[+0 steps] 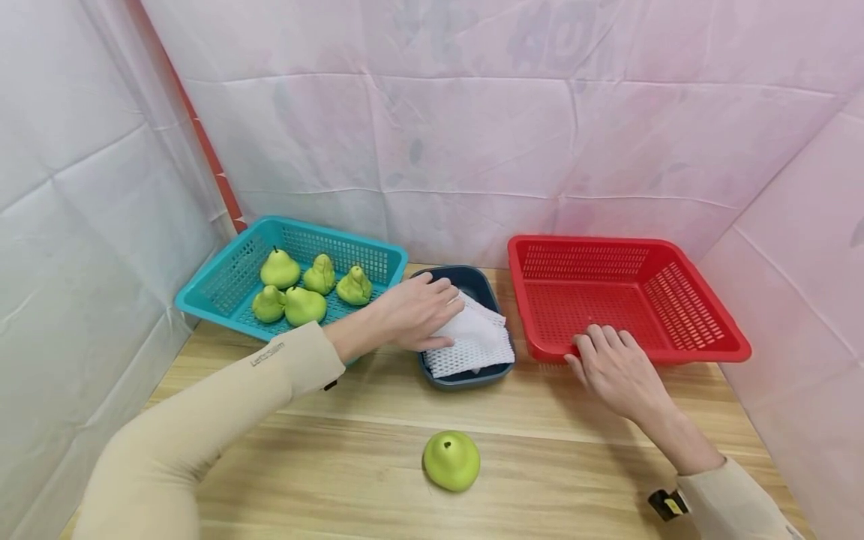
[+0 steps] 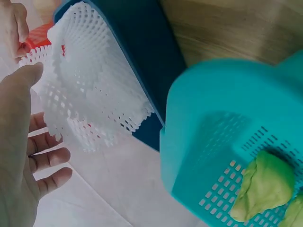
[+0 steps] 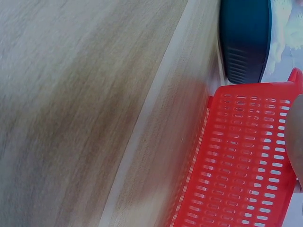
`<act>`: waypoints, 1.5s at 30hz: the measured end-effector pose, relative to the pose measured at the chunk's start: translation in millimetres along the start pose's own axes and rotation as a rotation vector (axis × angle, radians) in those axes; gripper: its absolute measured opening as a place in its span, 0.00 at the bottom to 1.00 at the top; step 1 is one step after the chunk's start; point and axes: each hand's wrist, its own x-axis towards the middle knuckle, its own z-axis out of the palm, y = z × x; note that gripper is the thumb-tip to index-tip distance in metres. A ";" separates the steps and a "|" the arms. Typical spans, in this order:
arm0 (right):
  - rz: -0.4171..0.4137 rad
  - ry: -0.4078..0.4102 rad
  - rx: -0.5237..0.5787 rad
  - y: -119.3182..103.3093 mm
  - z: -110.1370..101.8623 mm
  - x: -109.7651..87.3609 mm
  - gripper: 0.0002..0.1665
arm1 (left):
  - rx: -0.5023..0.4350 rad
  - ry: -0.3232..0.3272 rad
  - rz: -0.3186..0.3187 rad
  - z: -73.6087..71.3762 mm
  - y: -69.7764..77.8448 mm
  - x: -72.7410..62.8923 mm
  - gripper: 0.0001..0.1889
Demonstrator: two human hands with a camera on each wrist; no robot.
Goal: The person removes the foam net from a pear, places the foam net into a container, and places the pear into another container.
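My left hand (image 1: 421, 311) reaches over the dark blue basin (image 1: 466, 384), its fingers spread and relaxed beside white foam netting (image 1: 475, 337). In the left wrist view the thumb of that hand (image 2: 21, 142) overlaps the edge of the netting (image 2: 94, 80), which sticks up above the basin wall. My right hand (image 1: 614, 371) grips the near left part of the rim of the red basket (image 1: 648, 354), fingers over the edge and thumb outside. A single green pear (image 1: 452, 461) stands upright on the table in front of the basin.
To the left, a teal basket (image 1: 223, 319) holds several green pears (image 1: 305, 306), some looking wrinkled. The red basket stands to the right of the basin, with nothing visible inside. Pale fabric walls (image 1: 472, 135) close off the back and sides of the wooden table (image 1: 337, 465).
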 end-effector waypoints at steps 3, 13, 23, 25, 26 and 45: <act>0.001 -0.004 -0.002 -0.1 0.0 -0.1 0.32 | -0.006 0.033 0.006 -1.3 2.9 -5.4 0.30; 0.001 -0.005 -0.007 -1.3 -0.9 0.5 0.33 | -0.087 0.162 0.042 -12.1 19.0 -22.4 0.34; -0.005 -0.005 -0.017 -1.5 -0.9 0.7 0.33 | -0.148 0.129 0.169 -8.0 67.1 -41.6 0.48; -0.005 -0.004 -0.016 -1.4 -0.8 0.8 0.33 | -0.161 0.120 0.177 -2.2 75.7 -45.6 0.50; -0.005 -0.004 -0.016 -1.3 -0.8 0.8 0.33 | -0.168 0.117 0.182 0.5 79.9 -47.6 0.50; 0.003 -0.017 -0.011 -0.4 -0.6 0.0 0.32 | -0.329 0.106 0.130 50.3 123.9 -60.7 0.49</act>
